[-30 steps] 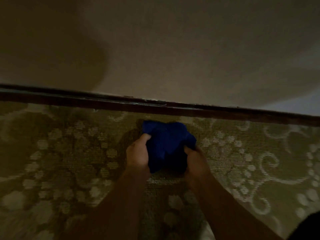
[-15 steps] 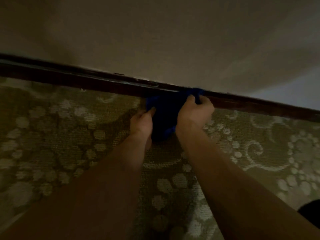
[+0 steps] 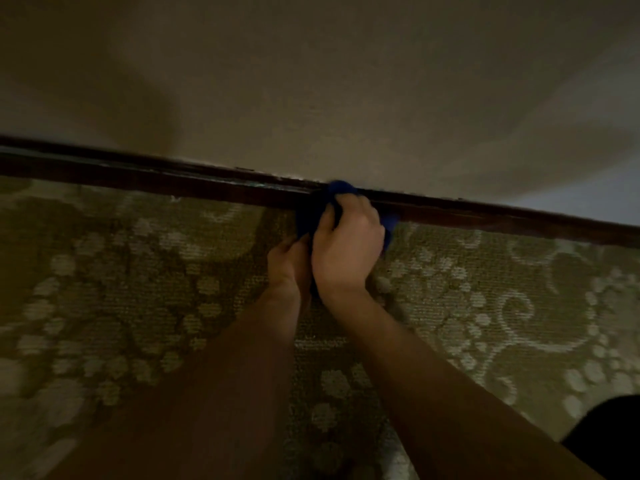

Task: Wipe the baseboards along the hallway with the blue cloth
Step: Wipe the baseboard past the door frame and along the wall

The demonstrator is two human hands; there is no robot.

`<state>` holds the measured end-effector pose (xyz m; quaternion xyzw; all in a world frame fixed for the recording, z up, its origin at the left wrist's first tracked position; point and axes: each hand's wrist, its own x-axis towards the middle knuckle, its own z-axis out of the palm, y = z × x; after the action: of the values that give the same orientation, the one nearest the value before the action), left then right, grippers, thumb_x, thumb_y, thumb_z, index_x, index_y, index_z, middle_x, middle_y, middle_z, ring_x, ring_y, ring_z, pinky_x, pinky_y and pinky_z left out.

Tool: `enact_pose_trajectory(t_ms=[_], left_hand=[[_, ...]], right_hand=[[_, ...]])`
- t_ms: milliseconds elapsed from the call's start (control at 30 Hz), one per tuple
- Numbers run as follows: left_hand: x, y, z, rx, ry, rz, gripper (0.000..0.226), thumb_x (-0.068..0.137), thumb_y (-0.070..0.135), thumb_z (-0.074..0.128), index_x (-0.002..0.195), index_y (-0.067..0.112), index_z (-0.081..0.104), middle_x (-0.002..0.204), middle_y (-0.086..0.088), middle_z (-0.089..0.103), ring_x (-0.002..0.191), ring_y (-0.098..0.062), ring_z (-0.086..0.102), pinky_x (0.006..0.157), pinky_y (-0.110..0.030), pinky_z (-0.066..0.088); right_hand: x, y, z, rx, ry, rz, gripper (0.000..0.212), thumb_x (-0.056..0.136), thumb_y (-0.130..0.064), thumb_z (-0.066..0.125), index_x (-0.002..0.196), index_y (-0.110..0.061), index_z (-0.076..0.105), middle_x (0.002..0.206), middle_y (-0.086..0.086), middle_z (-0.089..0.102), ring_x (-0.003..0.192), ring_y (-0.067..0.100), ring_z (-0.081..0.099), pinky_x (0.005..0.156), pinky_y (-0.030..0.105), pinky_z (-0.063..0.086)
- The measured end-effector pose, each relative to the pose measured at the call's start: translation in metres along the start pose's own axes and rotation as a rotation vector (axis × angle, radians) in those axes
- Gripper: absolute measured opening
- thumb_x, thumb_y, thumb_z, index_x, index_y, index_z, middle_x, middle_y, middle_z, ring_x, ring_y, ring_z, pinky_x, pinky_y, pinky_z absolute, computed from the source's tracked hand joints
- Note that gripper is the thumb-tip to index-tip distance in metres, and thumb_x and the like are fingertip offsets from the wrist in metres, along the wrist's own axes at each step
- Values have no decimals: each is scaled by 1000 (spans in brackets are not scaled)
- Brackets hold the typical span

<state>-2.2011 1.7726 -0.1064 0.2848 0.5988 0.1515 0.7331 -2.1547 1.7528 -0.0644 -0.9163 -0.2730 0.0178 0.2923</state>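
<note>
Near edge: both bare forearms reach forward over the patterned carpet [image 3: 138,289]; a dark shape [image 3: 609,434] sits at the lower right corner, can't tell what it is.

Left hand [image 3: 289,268] is low on the carpet, tucked against the right wrist, fingertips at the lower edge of the blue cloth [image 3: 341,189]. Dim there, so I cannot tell whether it grips the cloth or only touches it. Half a second ago there was a clear gap between the hands; now they're touching.

Right hand [image 3: 348,244] has fingers curled round the cloth, clamped on it and pressing it onto the dark baseboard [image 3: 173,180]. The cloth is bunched under that hand, a bit poking out above the knuckles at the baseboard's top edge and a bit to the right of the hand. One second ago the cloth was held off the baseboard above the carpet; it's now in contact with it.

Beyond: plain pale wall [image 3: 346,81] above the baseboard, with shadow on the left part.
</note>
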Motion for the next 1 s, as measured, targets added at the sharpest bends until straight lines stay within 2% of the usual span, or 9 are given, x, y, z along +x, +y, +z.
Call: enact_pose_trajectory(t_ms=[100, 267, 467, 567, 700, 733, 833, 933, 1000], left_hand=[[0, 1, -1, 20, 20, 5, 32, 99, 17, 52, 122, -3, 60, 126, -19, 63, 115, -34, 60, 99, -44, 50], [-2, 6, 4, -24, 56, -73, 10, 94, 18, 62, 101, 12, 66, 99, -8, 66, 93, -24, 63, 82, -33, 50], [-3, 4, -2, -18, -61, -12, 25, 98, 19, 53, 115, 3, 63, 93, -2, 64, 92, -23, 64, 95, -42, 51], [-1, 3, 0, -100, 15, -68, 10, 94, 12, 59, 92, 9, 68, 96, -12, 68, 99, -34, 65, 96, -48, 52], [2, 4, 3, -77, 39, -122, 18, 92, 15, 64, 75, 19, 64, 86, -9, 68, 92, -30, 65, 92, -44, 52], [0, 5, 1, -90, 26, -114, 16, 93, 15, 63, 77, 17, 65, 93, -13, 69, 96, -32, 65, 93, -44, 52], [-3, 5, -1, -133, -28, -78, 22, 99, 15, 54, 111, 2, 66, 122, -22, 64, 117, -38, 60, 92, -38, 52], [-6, 5, -5, -124, -28, -13, 36, 103, 17, 45, 133, -1, 53, 127, -17, 59, 120, -29, 58, 69, -18, 51], [-7, 6, -2, -103, -18, -9, 35, 103, 14, 44, 132, -3, 53, 128, -19, 59, 114, -32, 59, 80, -29, 54]], right_hand=[[6, 8, -7, -36, -104, -106, 26, 93, -15, 55, 114, -8, 67, 109, 9, 68, 99, 27, 63, 85, 41, 51], [20, 23, -20, 79, 27, 381, 31, 97, -21, 52, 124, -10, 62, 116, 9, 67, 105, 26, 62, 89, 34, 47], [0, 3, 2, -177, -73, -169, 21, 90, -11, 56, 107, -5, 68, 104, 11, 67, 97, 30, 59, 80, 41, 43], [13, 17, -12, -173, -142, -242, 25, 91, -15, 55, 111, -7, 68, 106, 11, 68, 97, 30, 62, 79, 39, 49], [19, 23, -20, 0, -13, 269, 32, 96, -20, 52, 125, -9, 61, 117, 12, 66, 107, 29, 61, 88, 36, 48], [16, 19, -16, -16, 11, 273, 31, 96, -19, 52, 123, -8, 61, 117, 12, 66, 107, 29, 61, 89, 37, 47], [-1, 0, 2, -95, -6, -58, 20, 89, -9, 58, 105, -6, 69, 103, 11, 68, 96, 30, 61, 80, 39, 45], [-5, -9, 14, -209, -73, -335, 12, 80, -6, 64, 90, -8, 70, 91, 9, 67, 84, 30, 61, 72, 37, 42], [4, -5, 7, -245, -145, -459, 15, 81, -8, 64, 93, -9, 71, 93, 9, 68, 86, 31, 62, 73, 38, 44]])
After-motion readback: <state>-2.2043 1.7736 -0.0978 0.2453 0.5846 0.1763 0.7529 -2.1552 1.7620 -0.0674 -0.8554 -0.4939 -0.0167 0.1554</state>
